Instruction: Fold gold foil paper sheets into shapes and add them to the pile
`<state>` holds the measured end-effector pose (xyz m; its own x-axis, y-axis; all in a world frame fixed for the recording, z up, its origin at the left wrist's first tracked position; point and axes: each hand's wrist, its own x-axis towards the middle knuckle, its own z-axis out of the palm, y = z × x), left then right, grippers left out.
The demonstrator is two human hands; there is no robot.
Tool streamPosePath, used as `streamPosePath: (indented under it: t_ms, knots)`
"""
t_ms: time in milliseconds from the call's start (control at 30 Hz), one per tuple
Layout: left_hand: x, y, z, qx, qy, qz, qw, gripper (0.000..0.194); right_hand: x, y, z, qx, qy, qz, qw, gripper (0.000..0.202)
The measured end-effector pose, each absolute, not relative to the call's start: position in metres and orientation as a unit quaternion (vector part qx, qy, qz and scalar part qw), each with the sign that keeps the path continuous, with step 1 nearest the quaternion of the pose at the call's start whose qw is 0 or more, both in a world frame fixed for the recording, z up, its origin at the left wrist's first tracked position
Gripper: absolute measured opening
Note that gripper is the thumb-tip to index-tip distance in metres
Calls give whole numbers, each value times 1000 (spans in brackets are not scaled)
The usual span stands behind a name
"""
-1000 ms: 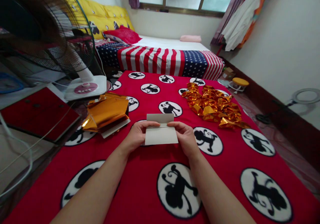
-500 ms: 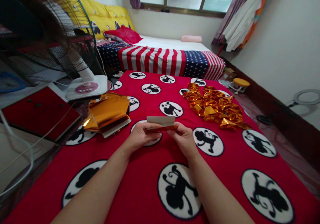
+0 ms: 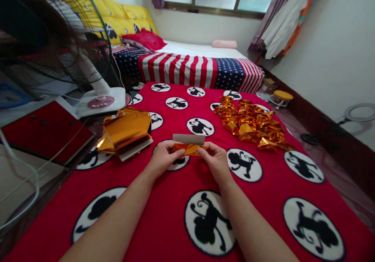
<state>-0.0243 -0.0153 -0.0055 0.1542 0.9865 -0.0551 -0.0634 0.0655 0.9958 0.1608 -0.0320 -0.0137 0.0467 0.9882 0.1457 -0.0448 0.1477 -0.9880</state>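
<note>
Between my two hands is a sheet of gold foil paper (image 3: 191,149), folded so that its shiny orange-gold side faces me and a plain grey strip stands up behind. My left hand (image 3: 164,155) pinches its left end, thumb on the gold face. At the right end my right hand (image 3: 215,157) grips it the same way, and the fingers behind are mostly hidden. A stack of gold foil sheets (image 3: 127,129) lies to the left. On the right sits a heap of folded gold foil pieces (image 3: 249,121).
A red blanket with monkey prints (image 3: 164,223) covers the surface under my hands. At the left stand an electric fan (image 3: 101,98) and a red panel (image 3: 47,131). Beyond is a bed with a striped, starred cover (image 3: 187,70). A yellow stool (image 3: 283,95) stands at the right.
The folded foil paper has tilted, so its gold face now shows towards me where only a thin edge showed before. Both thumbs have shifted onto that face.
</note>
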Motion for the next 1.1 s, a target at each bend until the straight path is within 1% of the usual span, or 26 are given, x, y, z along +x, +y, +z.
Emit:
streamPosePath:
  t_ms: [133, 233, 333, 567, 667, 767, 900, 1100]
  knots:
    - [-22, -16, -2, 473, 428, 476, 606, 50, 160, -32, -15, -486, -490, 465, 555, 25]
    - [-22, -16, -1, 468, 418, 473, 619, 53, 159, -32, -14, -498, -483, 456, 558, 26]
    - [-21, -16, -2, 468, 426, 472, 613, 50, 159, -33, -13, -507, -482, 443, 561, 27]
    - [-20, -16, -1, 484, 443, 483, 580, 36, 159, -32, -13, -513, -485, 437, 558, 29]
    - [-22, -17, 0, 504, 446, 462, 578, 38, 159, -33, -14, -512, -479, 436, 564, 30]
    - [-23, -17, 1, 510, 443, 427, 601, 43, 159, -33, -14, -514, -469, 441, 567, 31]
    - [-23, -16, 0, 494, 448, 433, 607, 41, 161, -33, -15, -503, -473, 455, 561, 28]
    - [-23, -17, 1, 473, 463, 461, 591, 40, 166, -31, -14, -453, -567, 433, 535, 16]
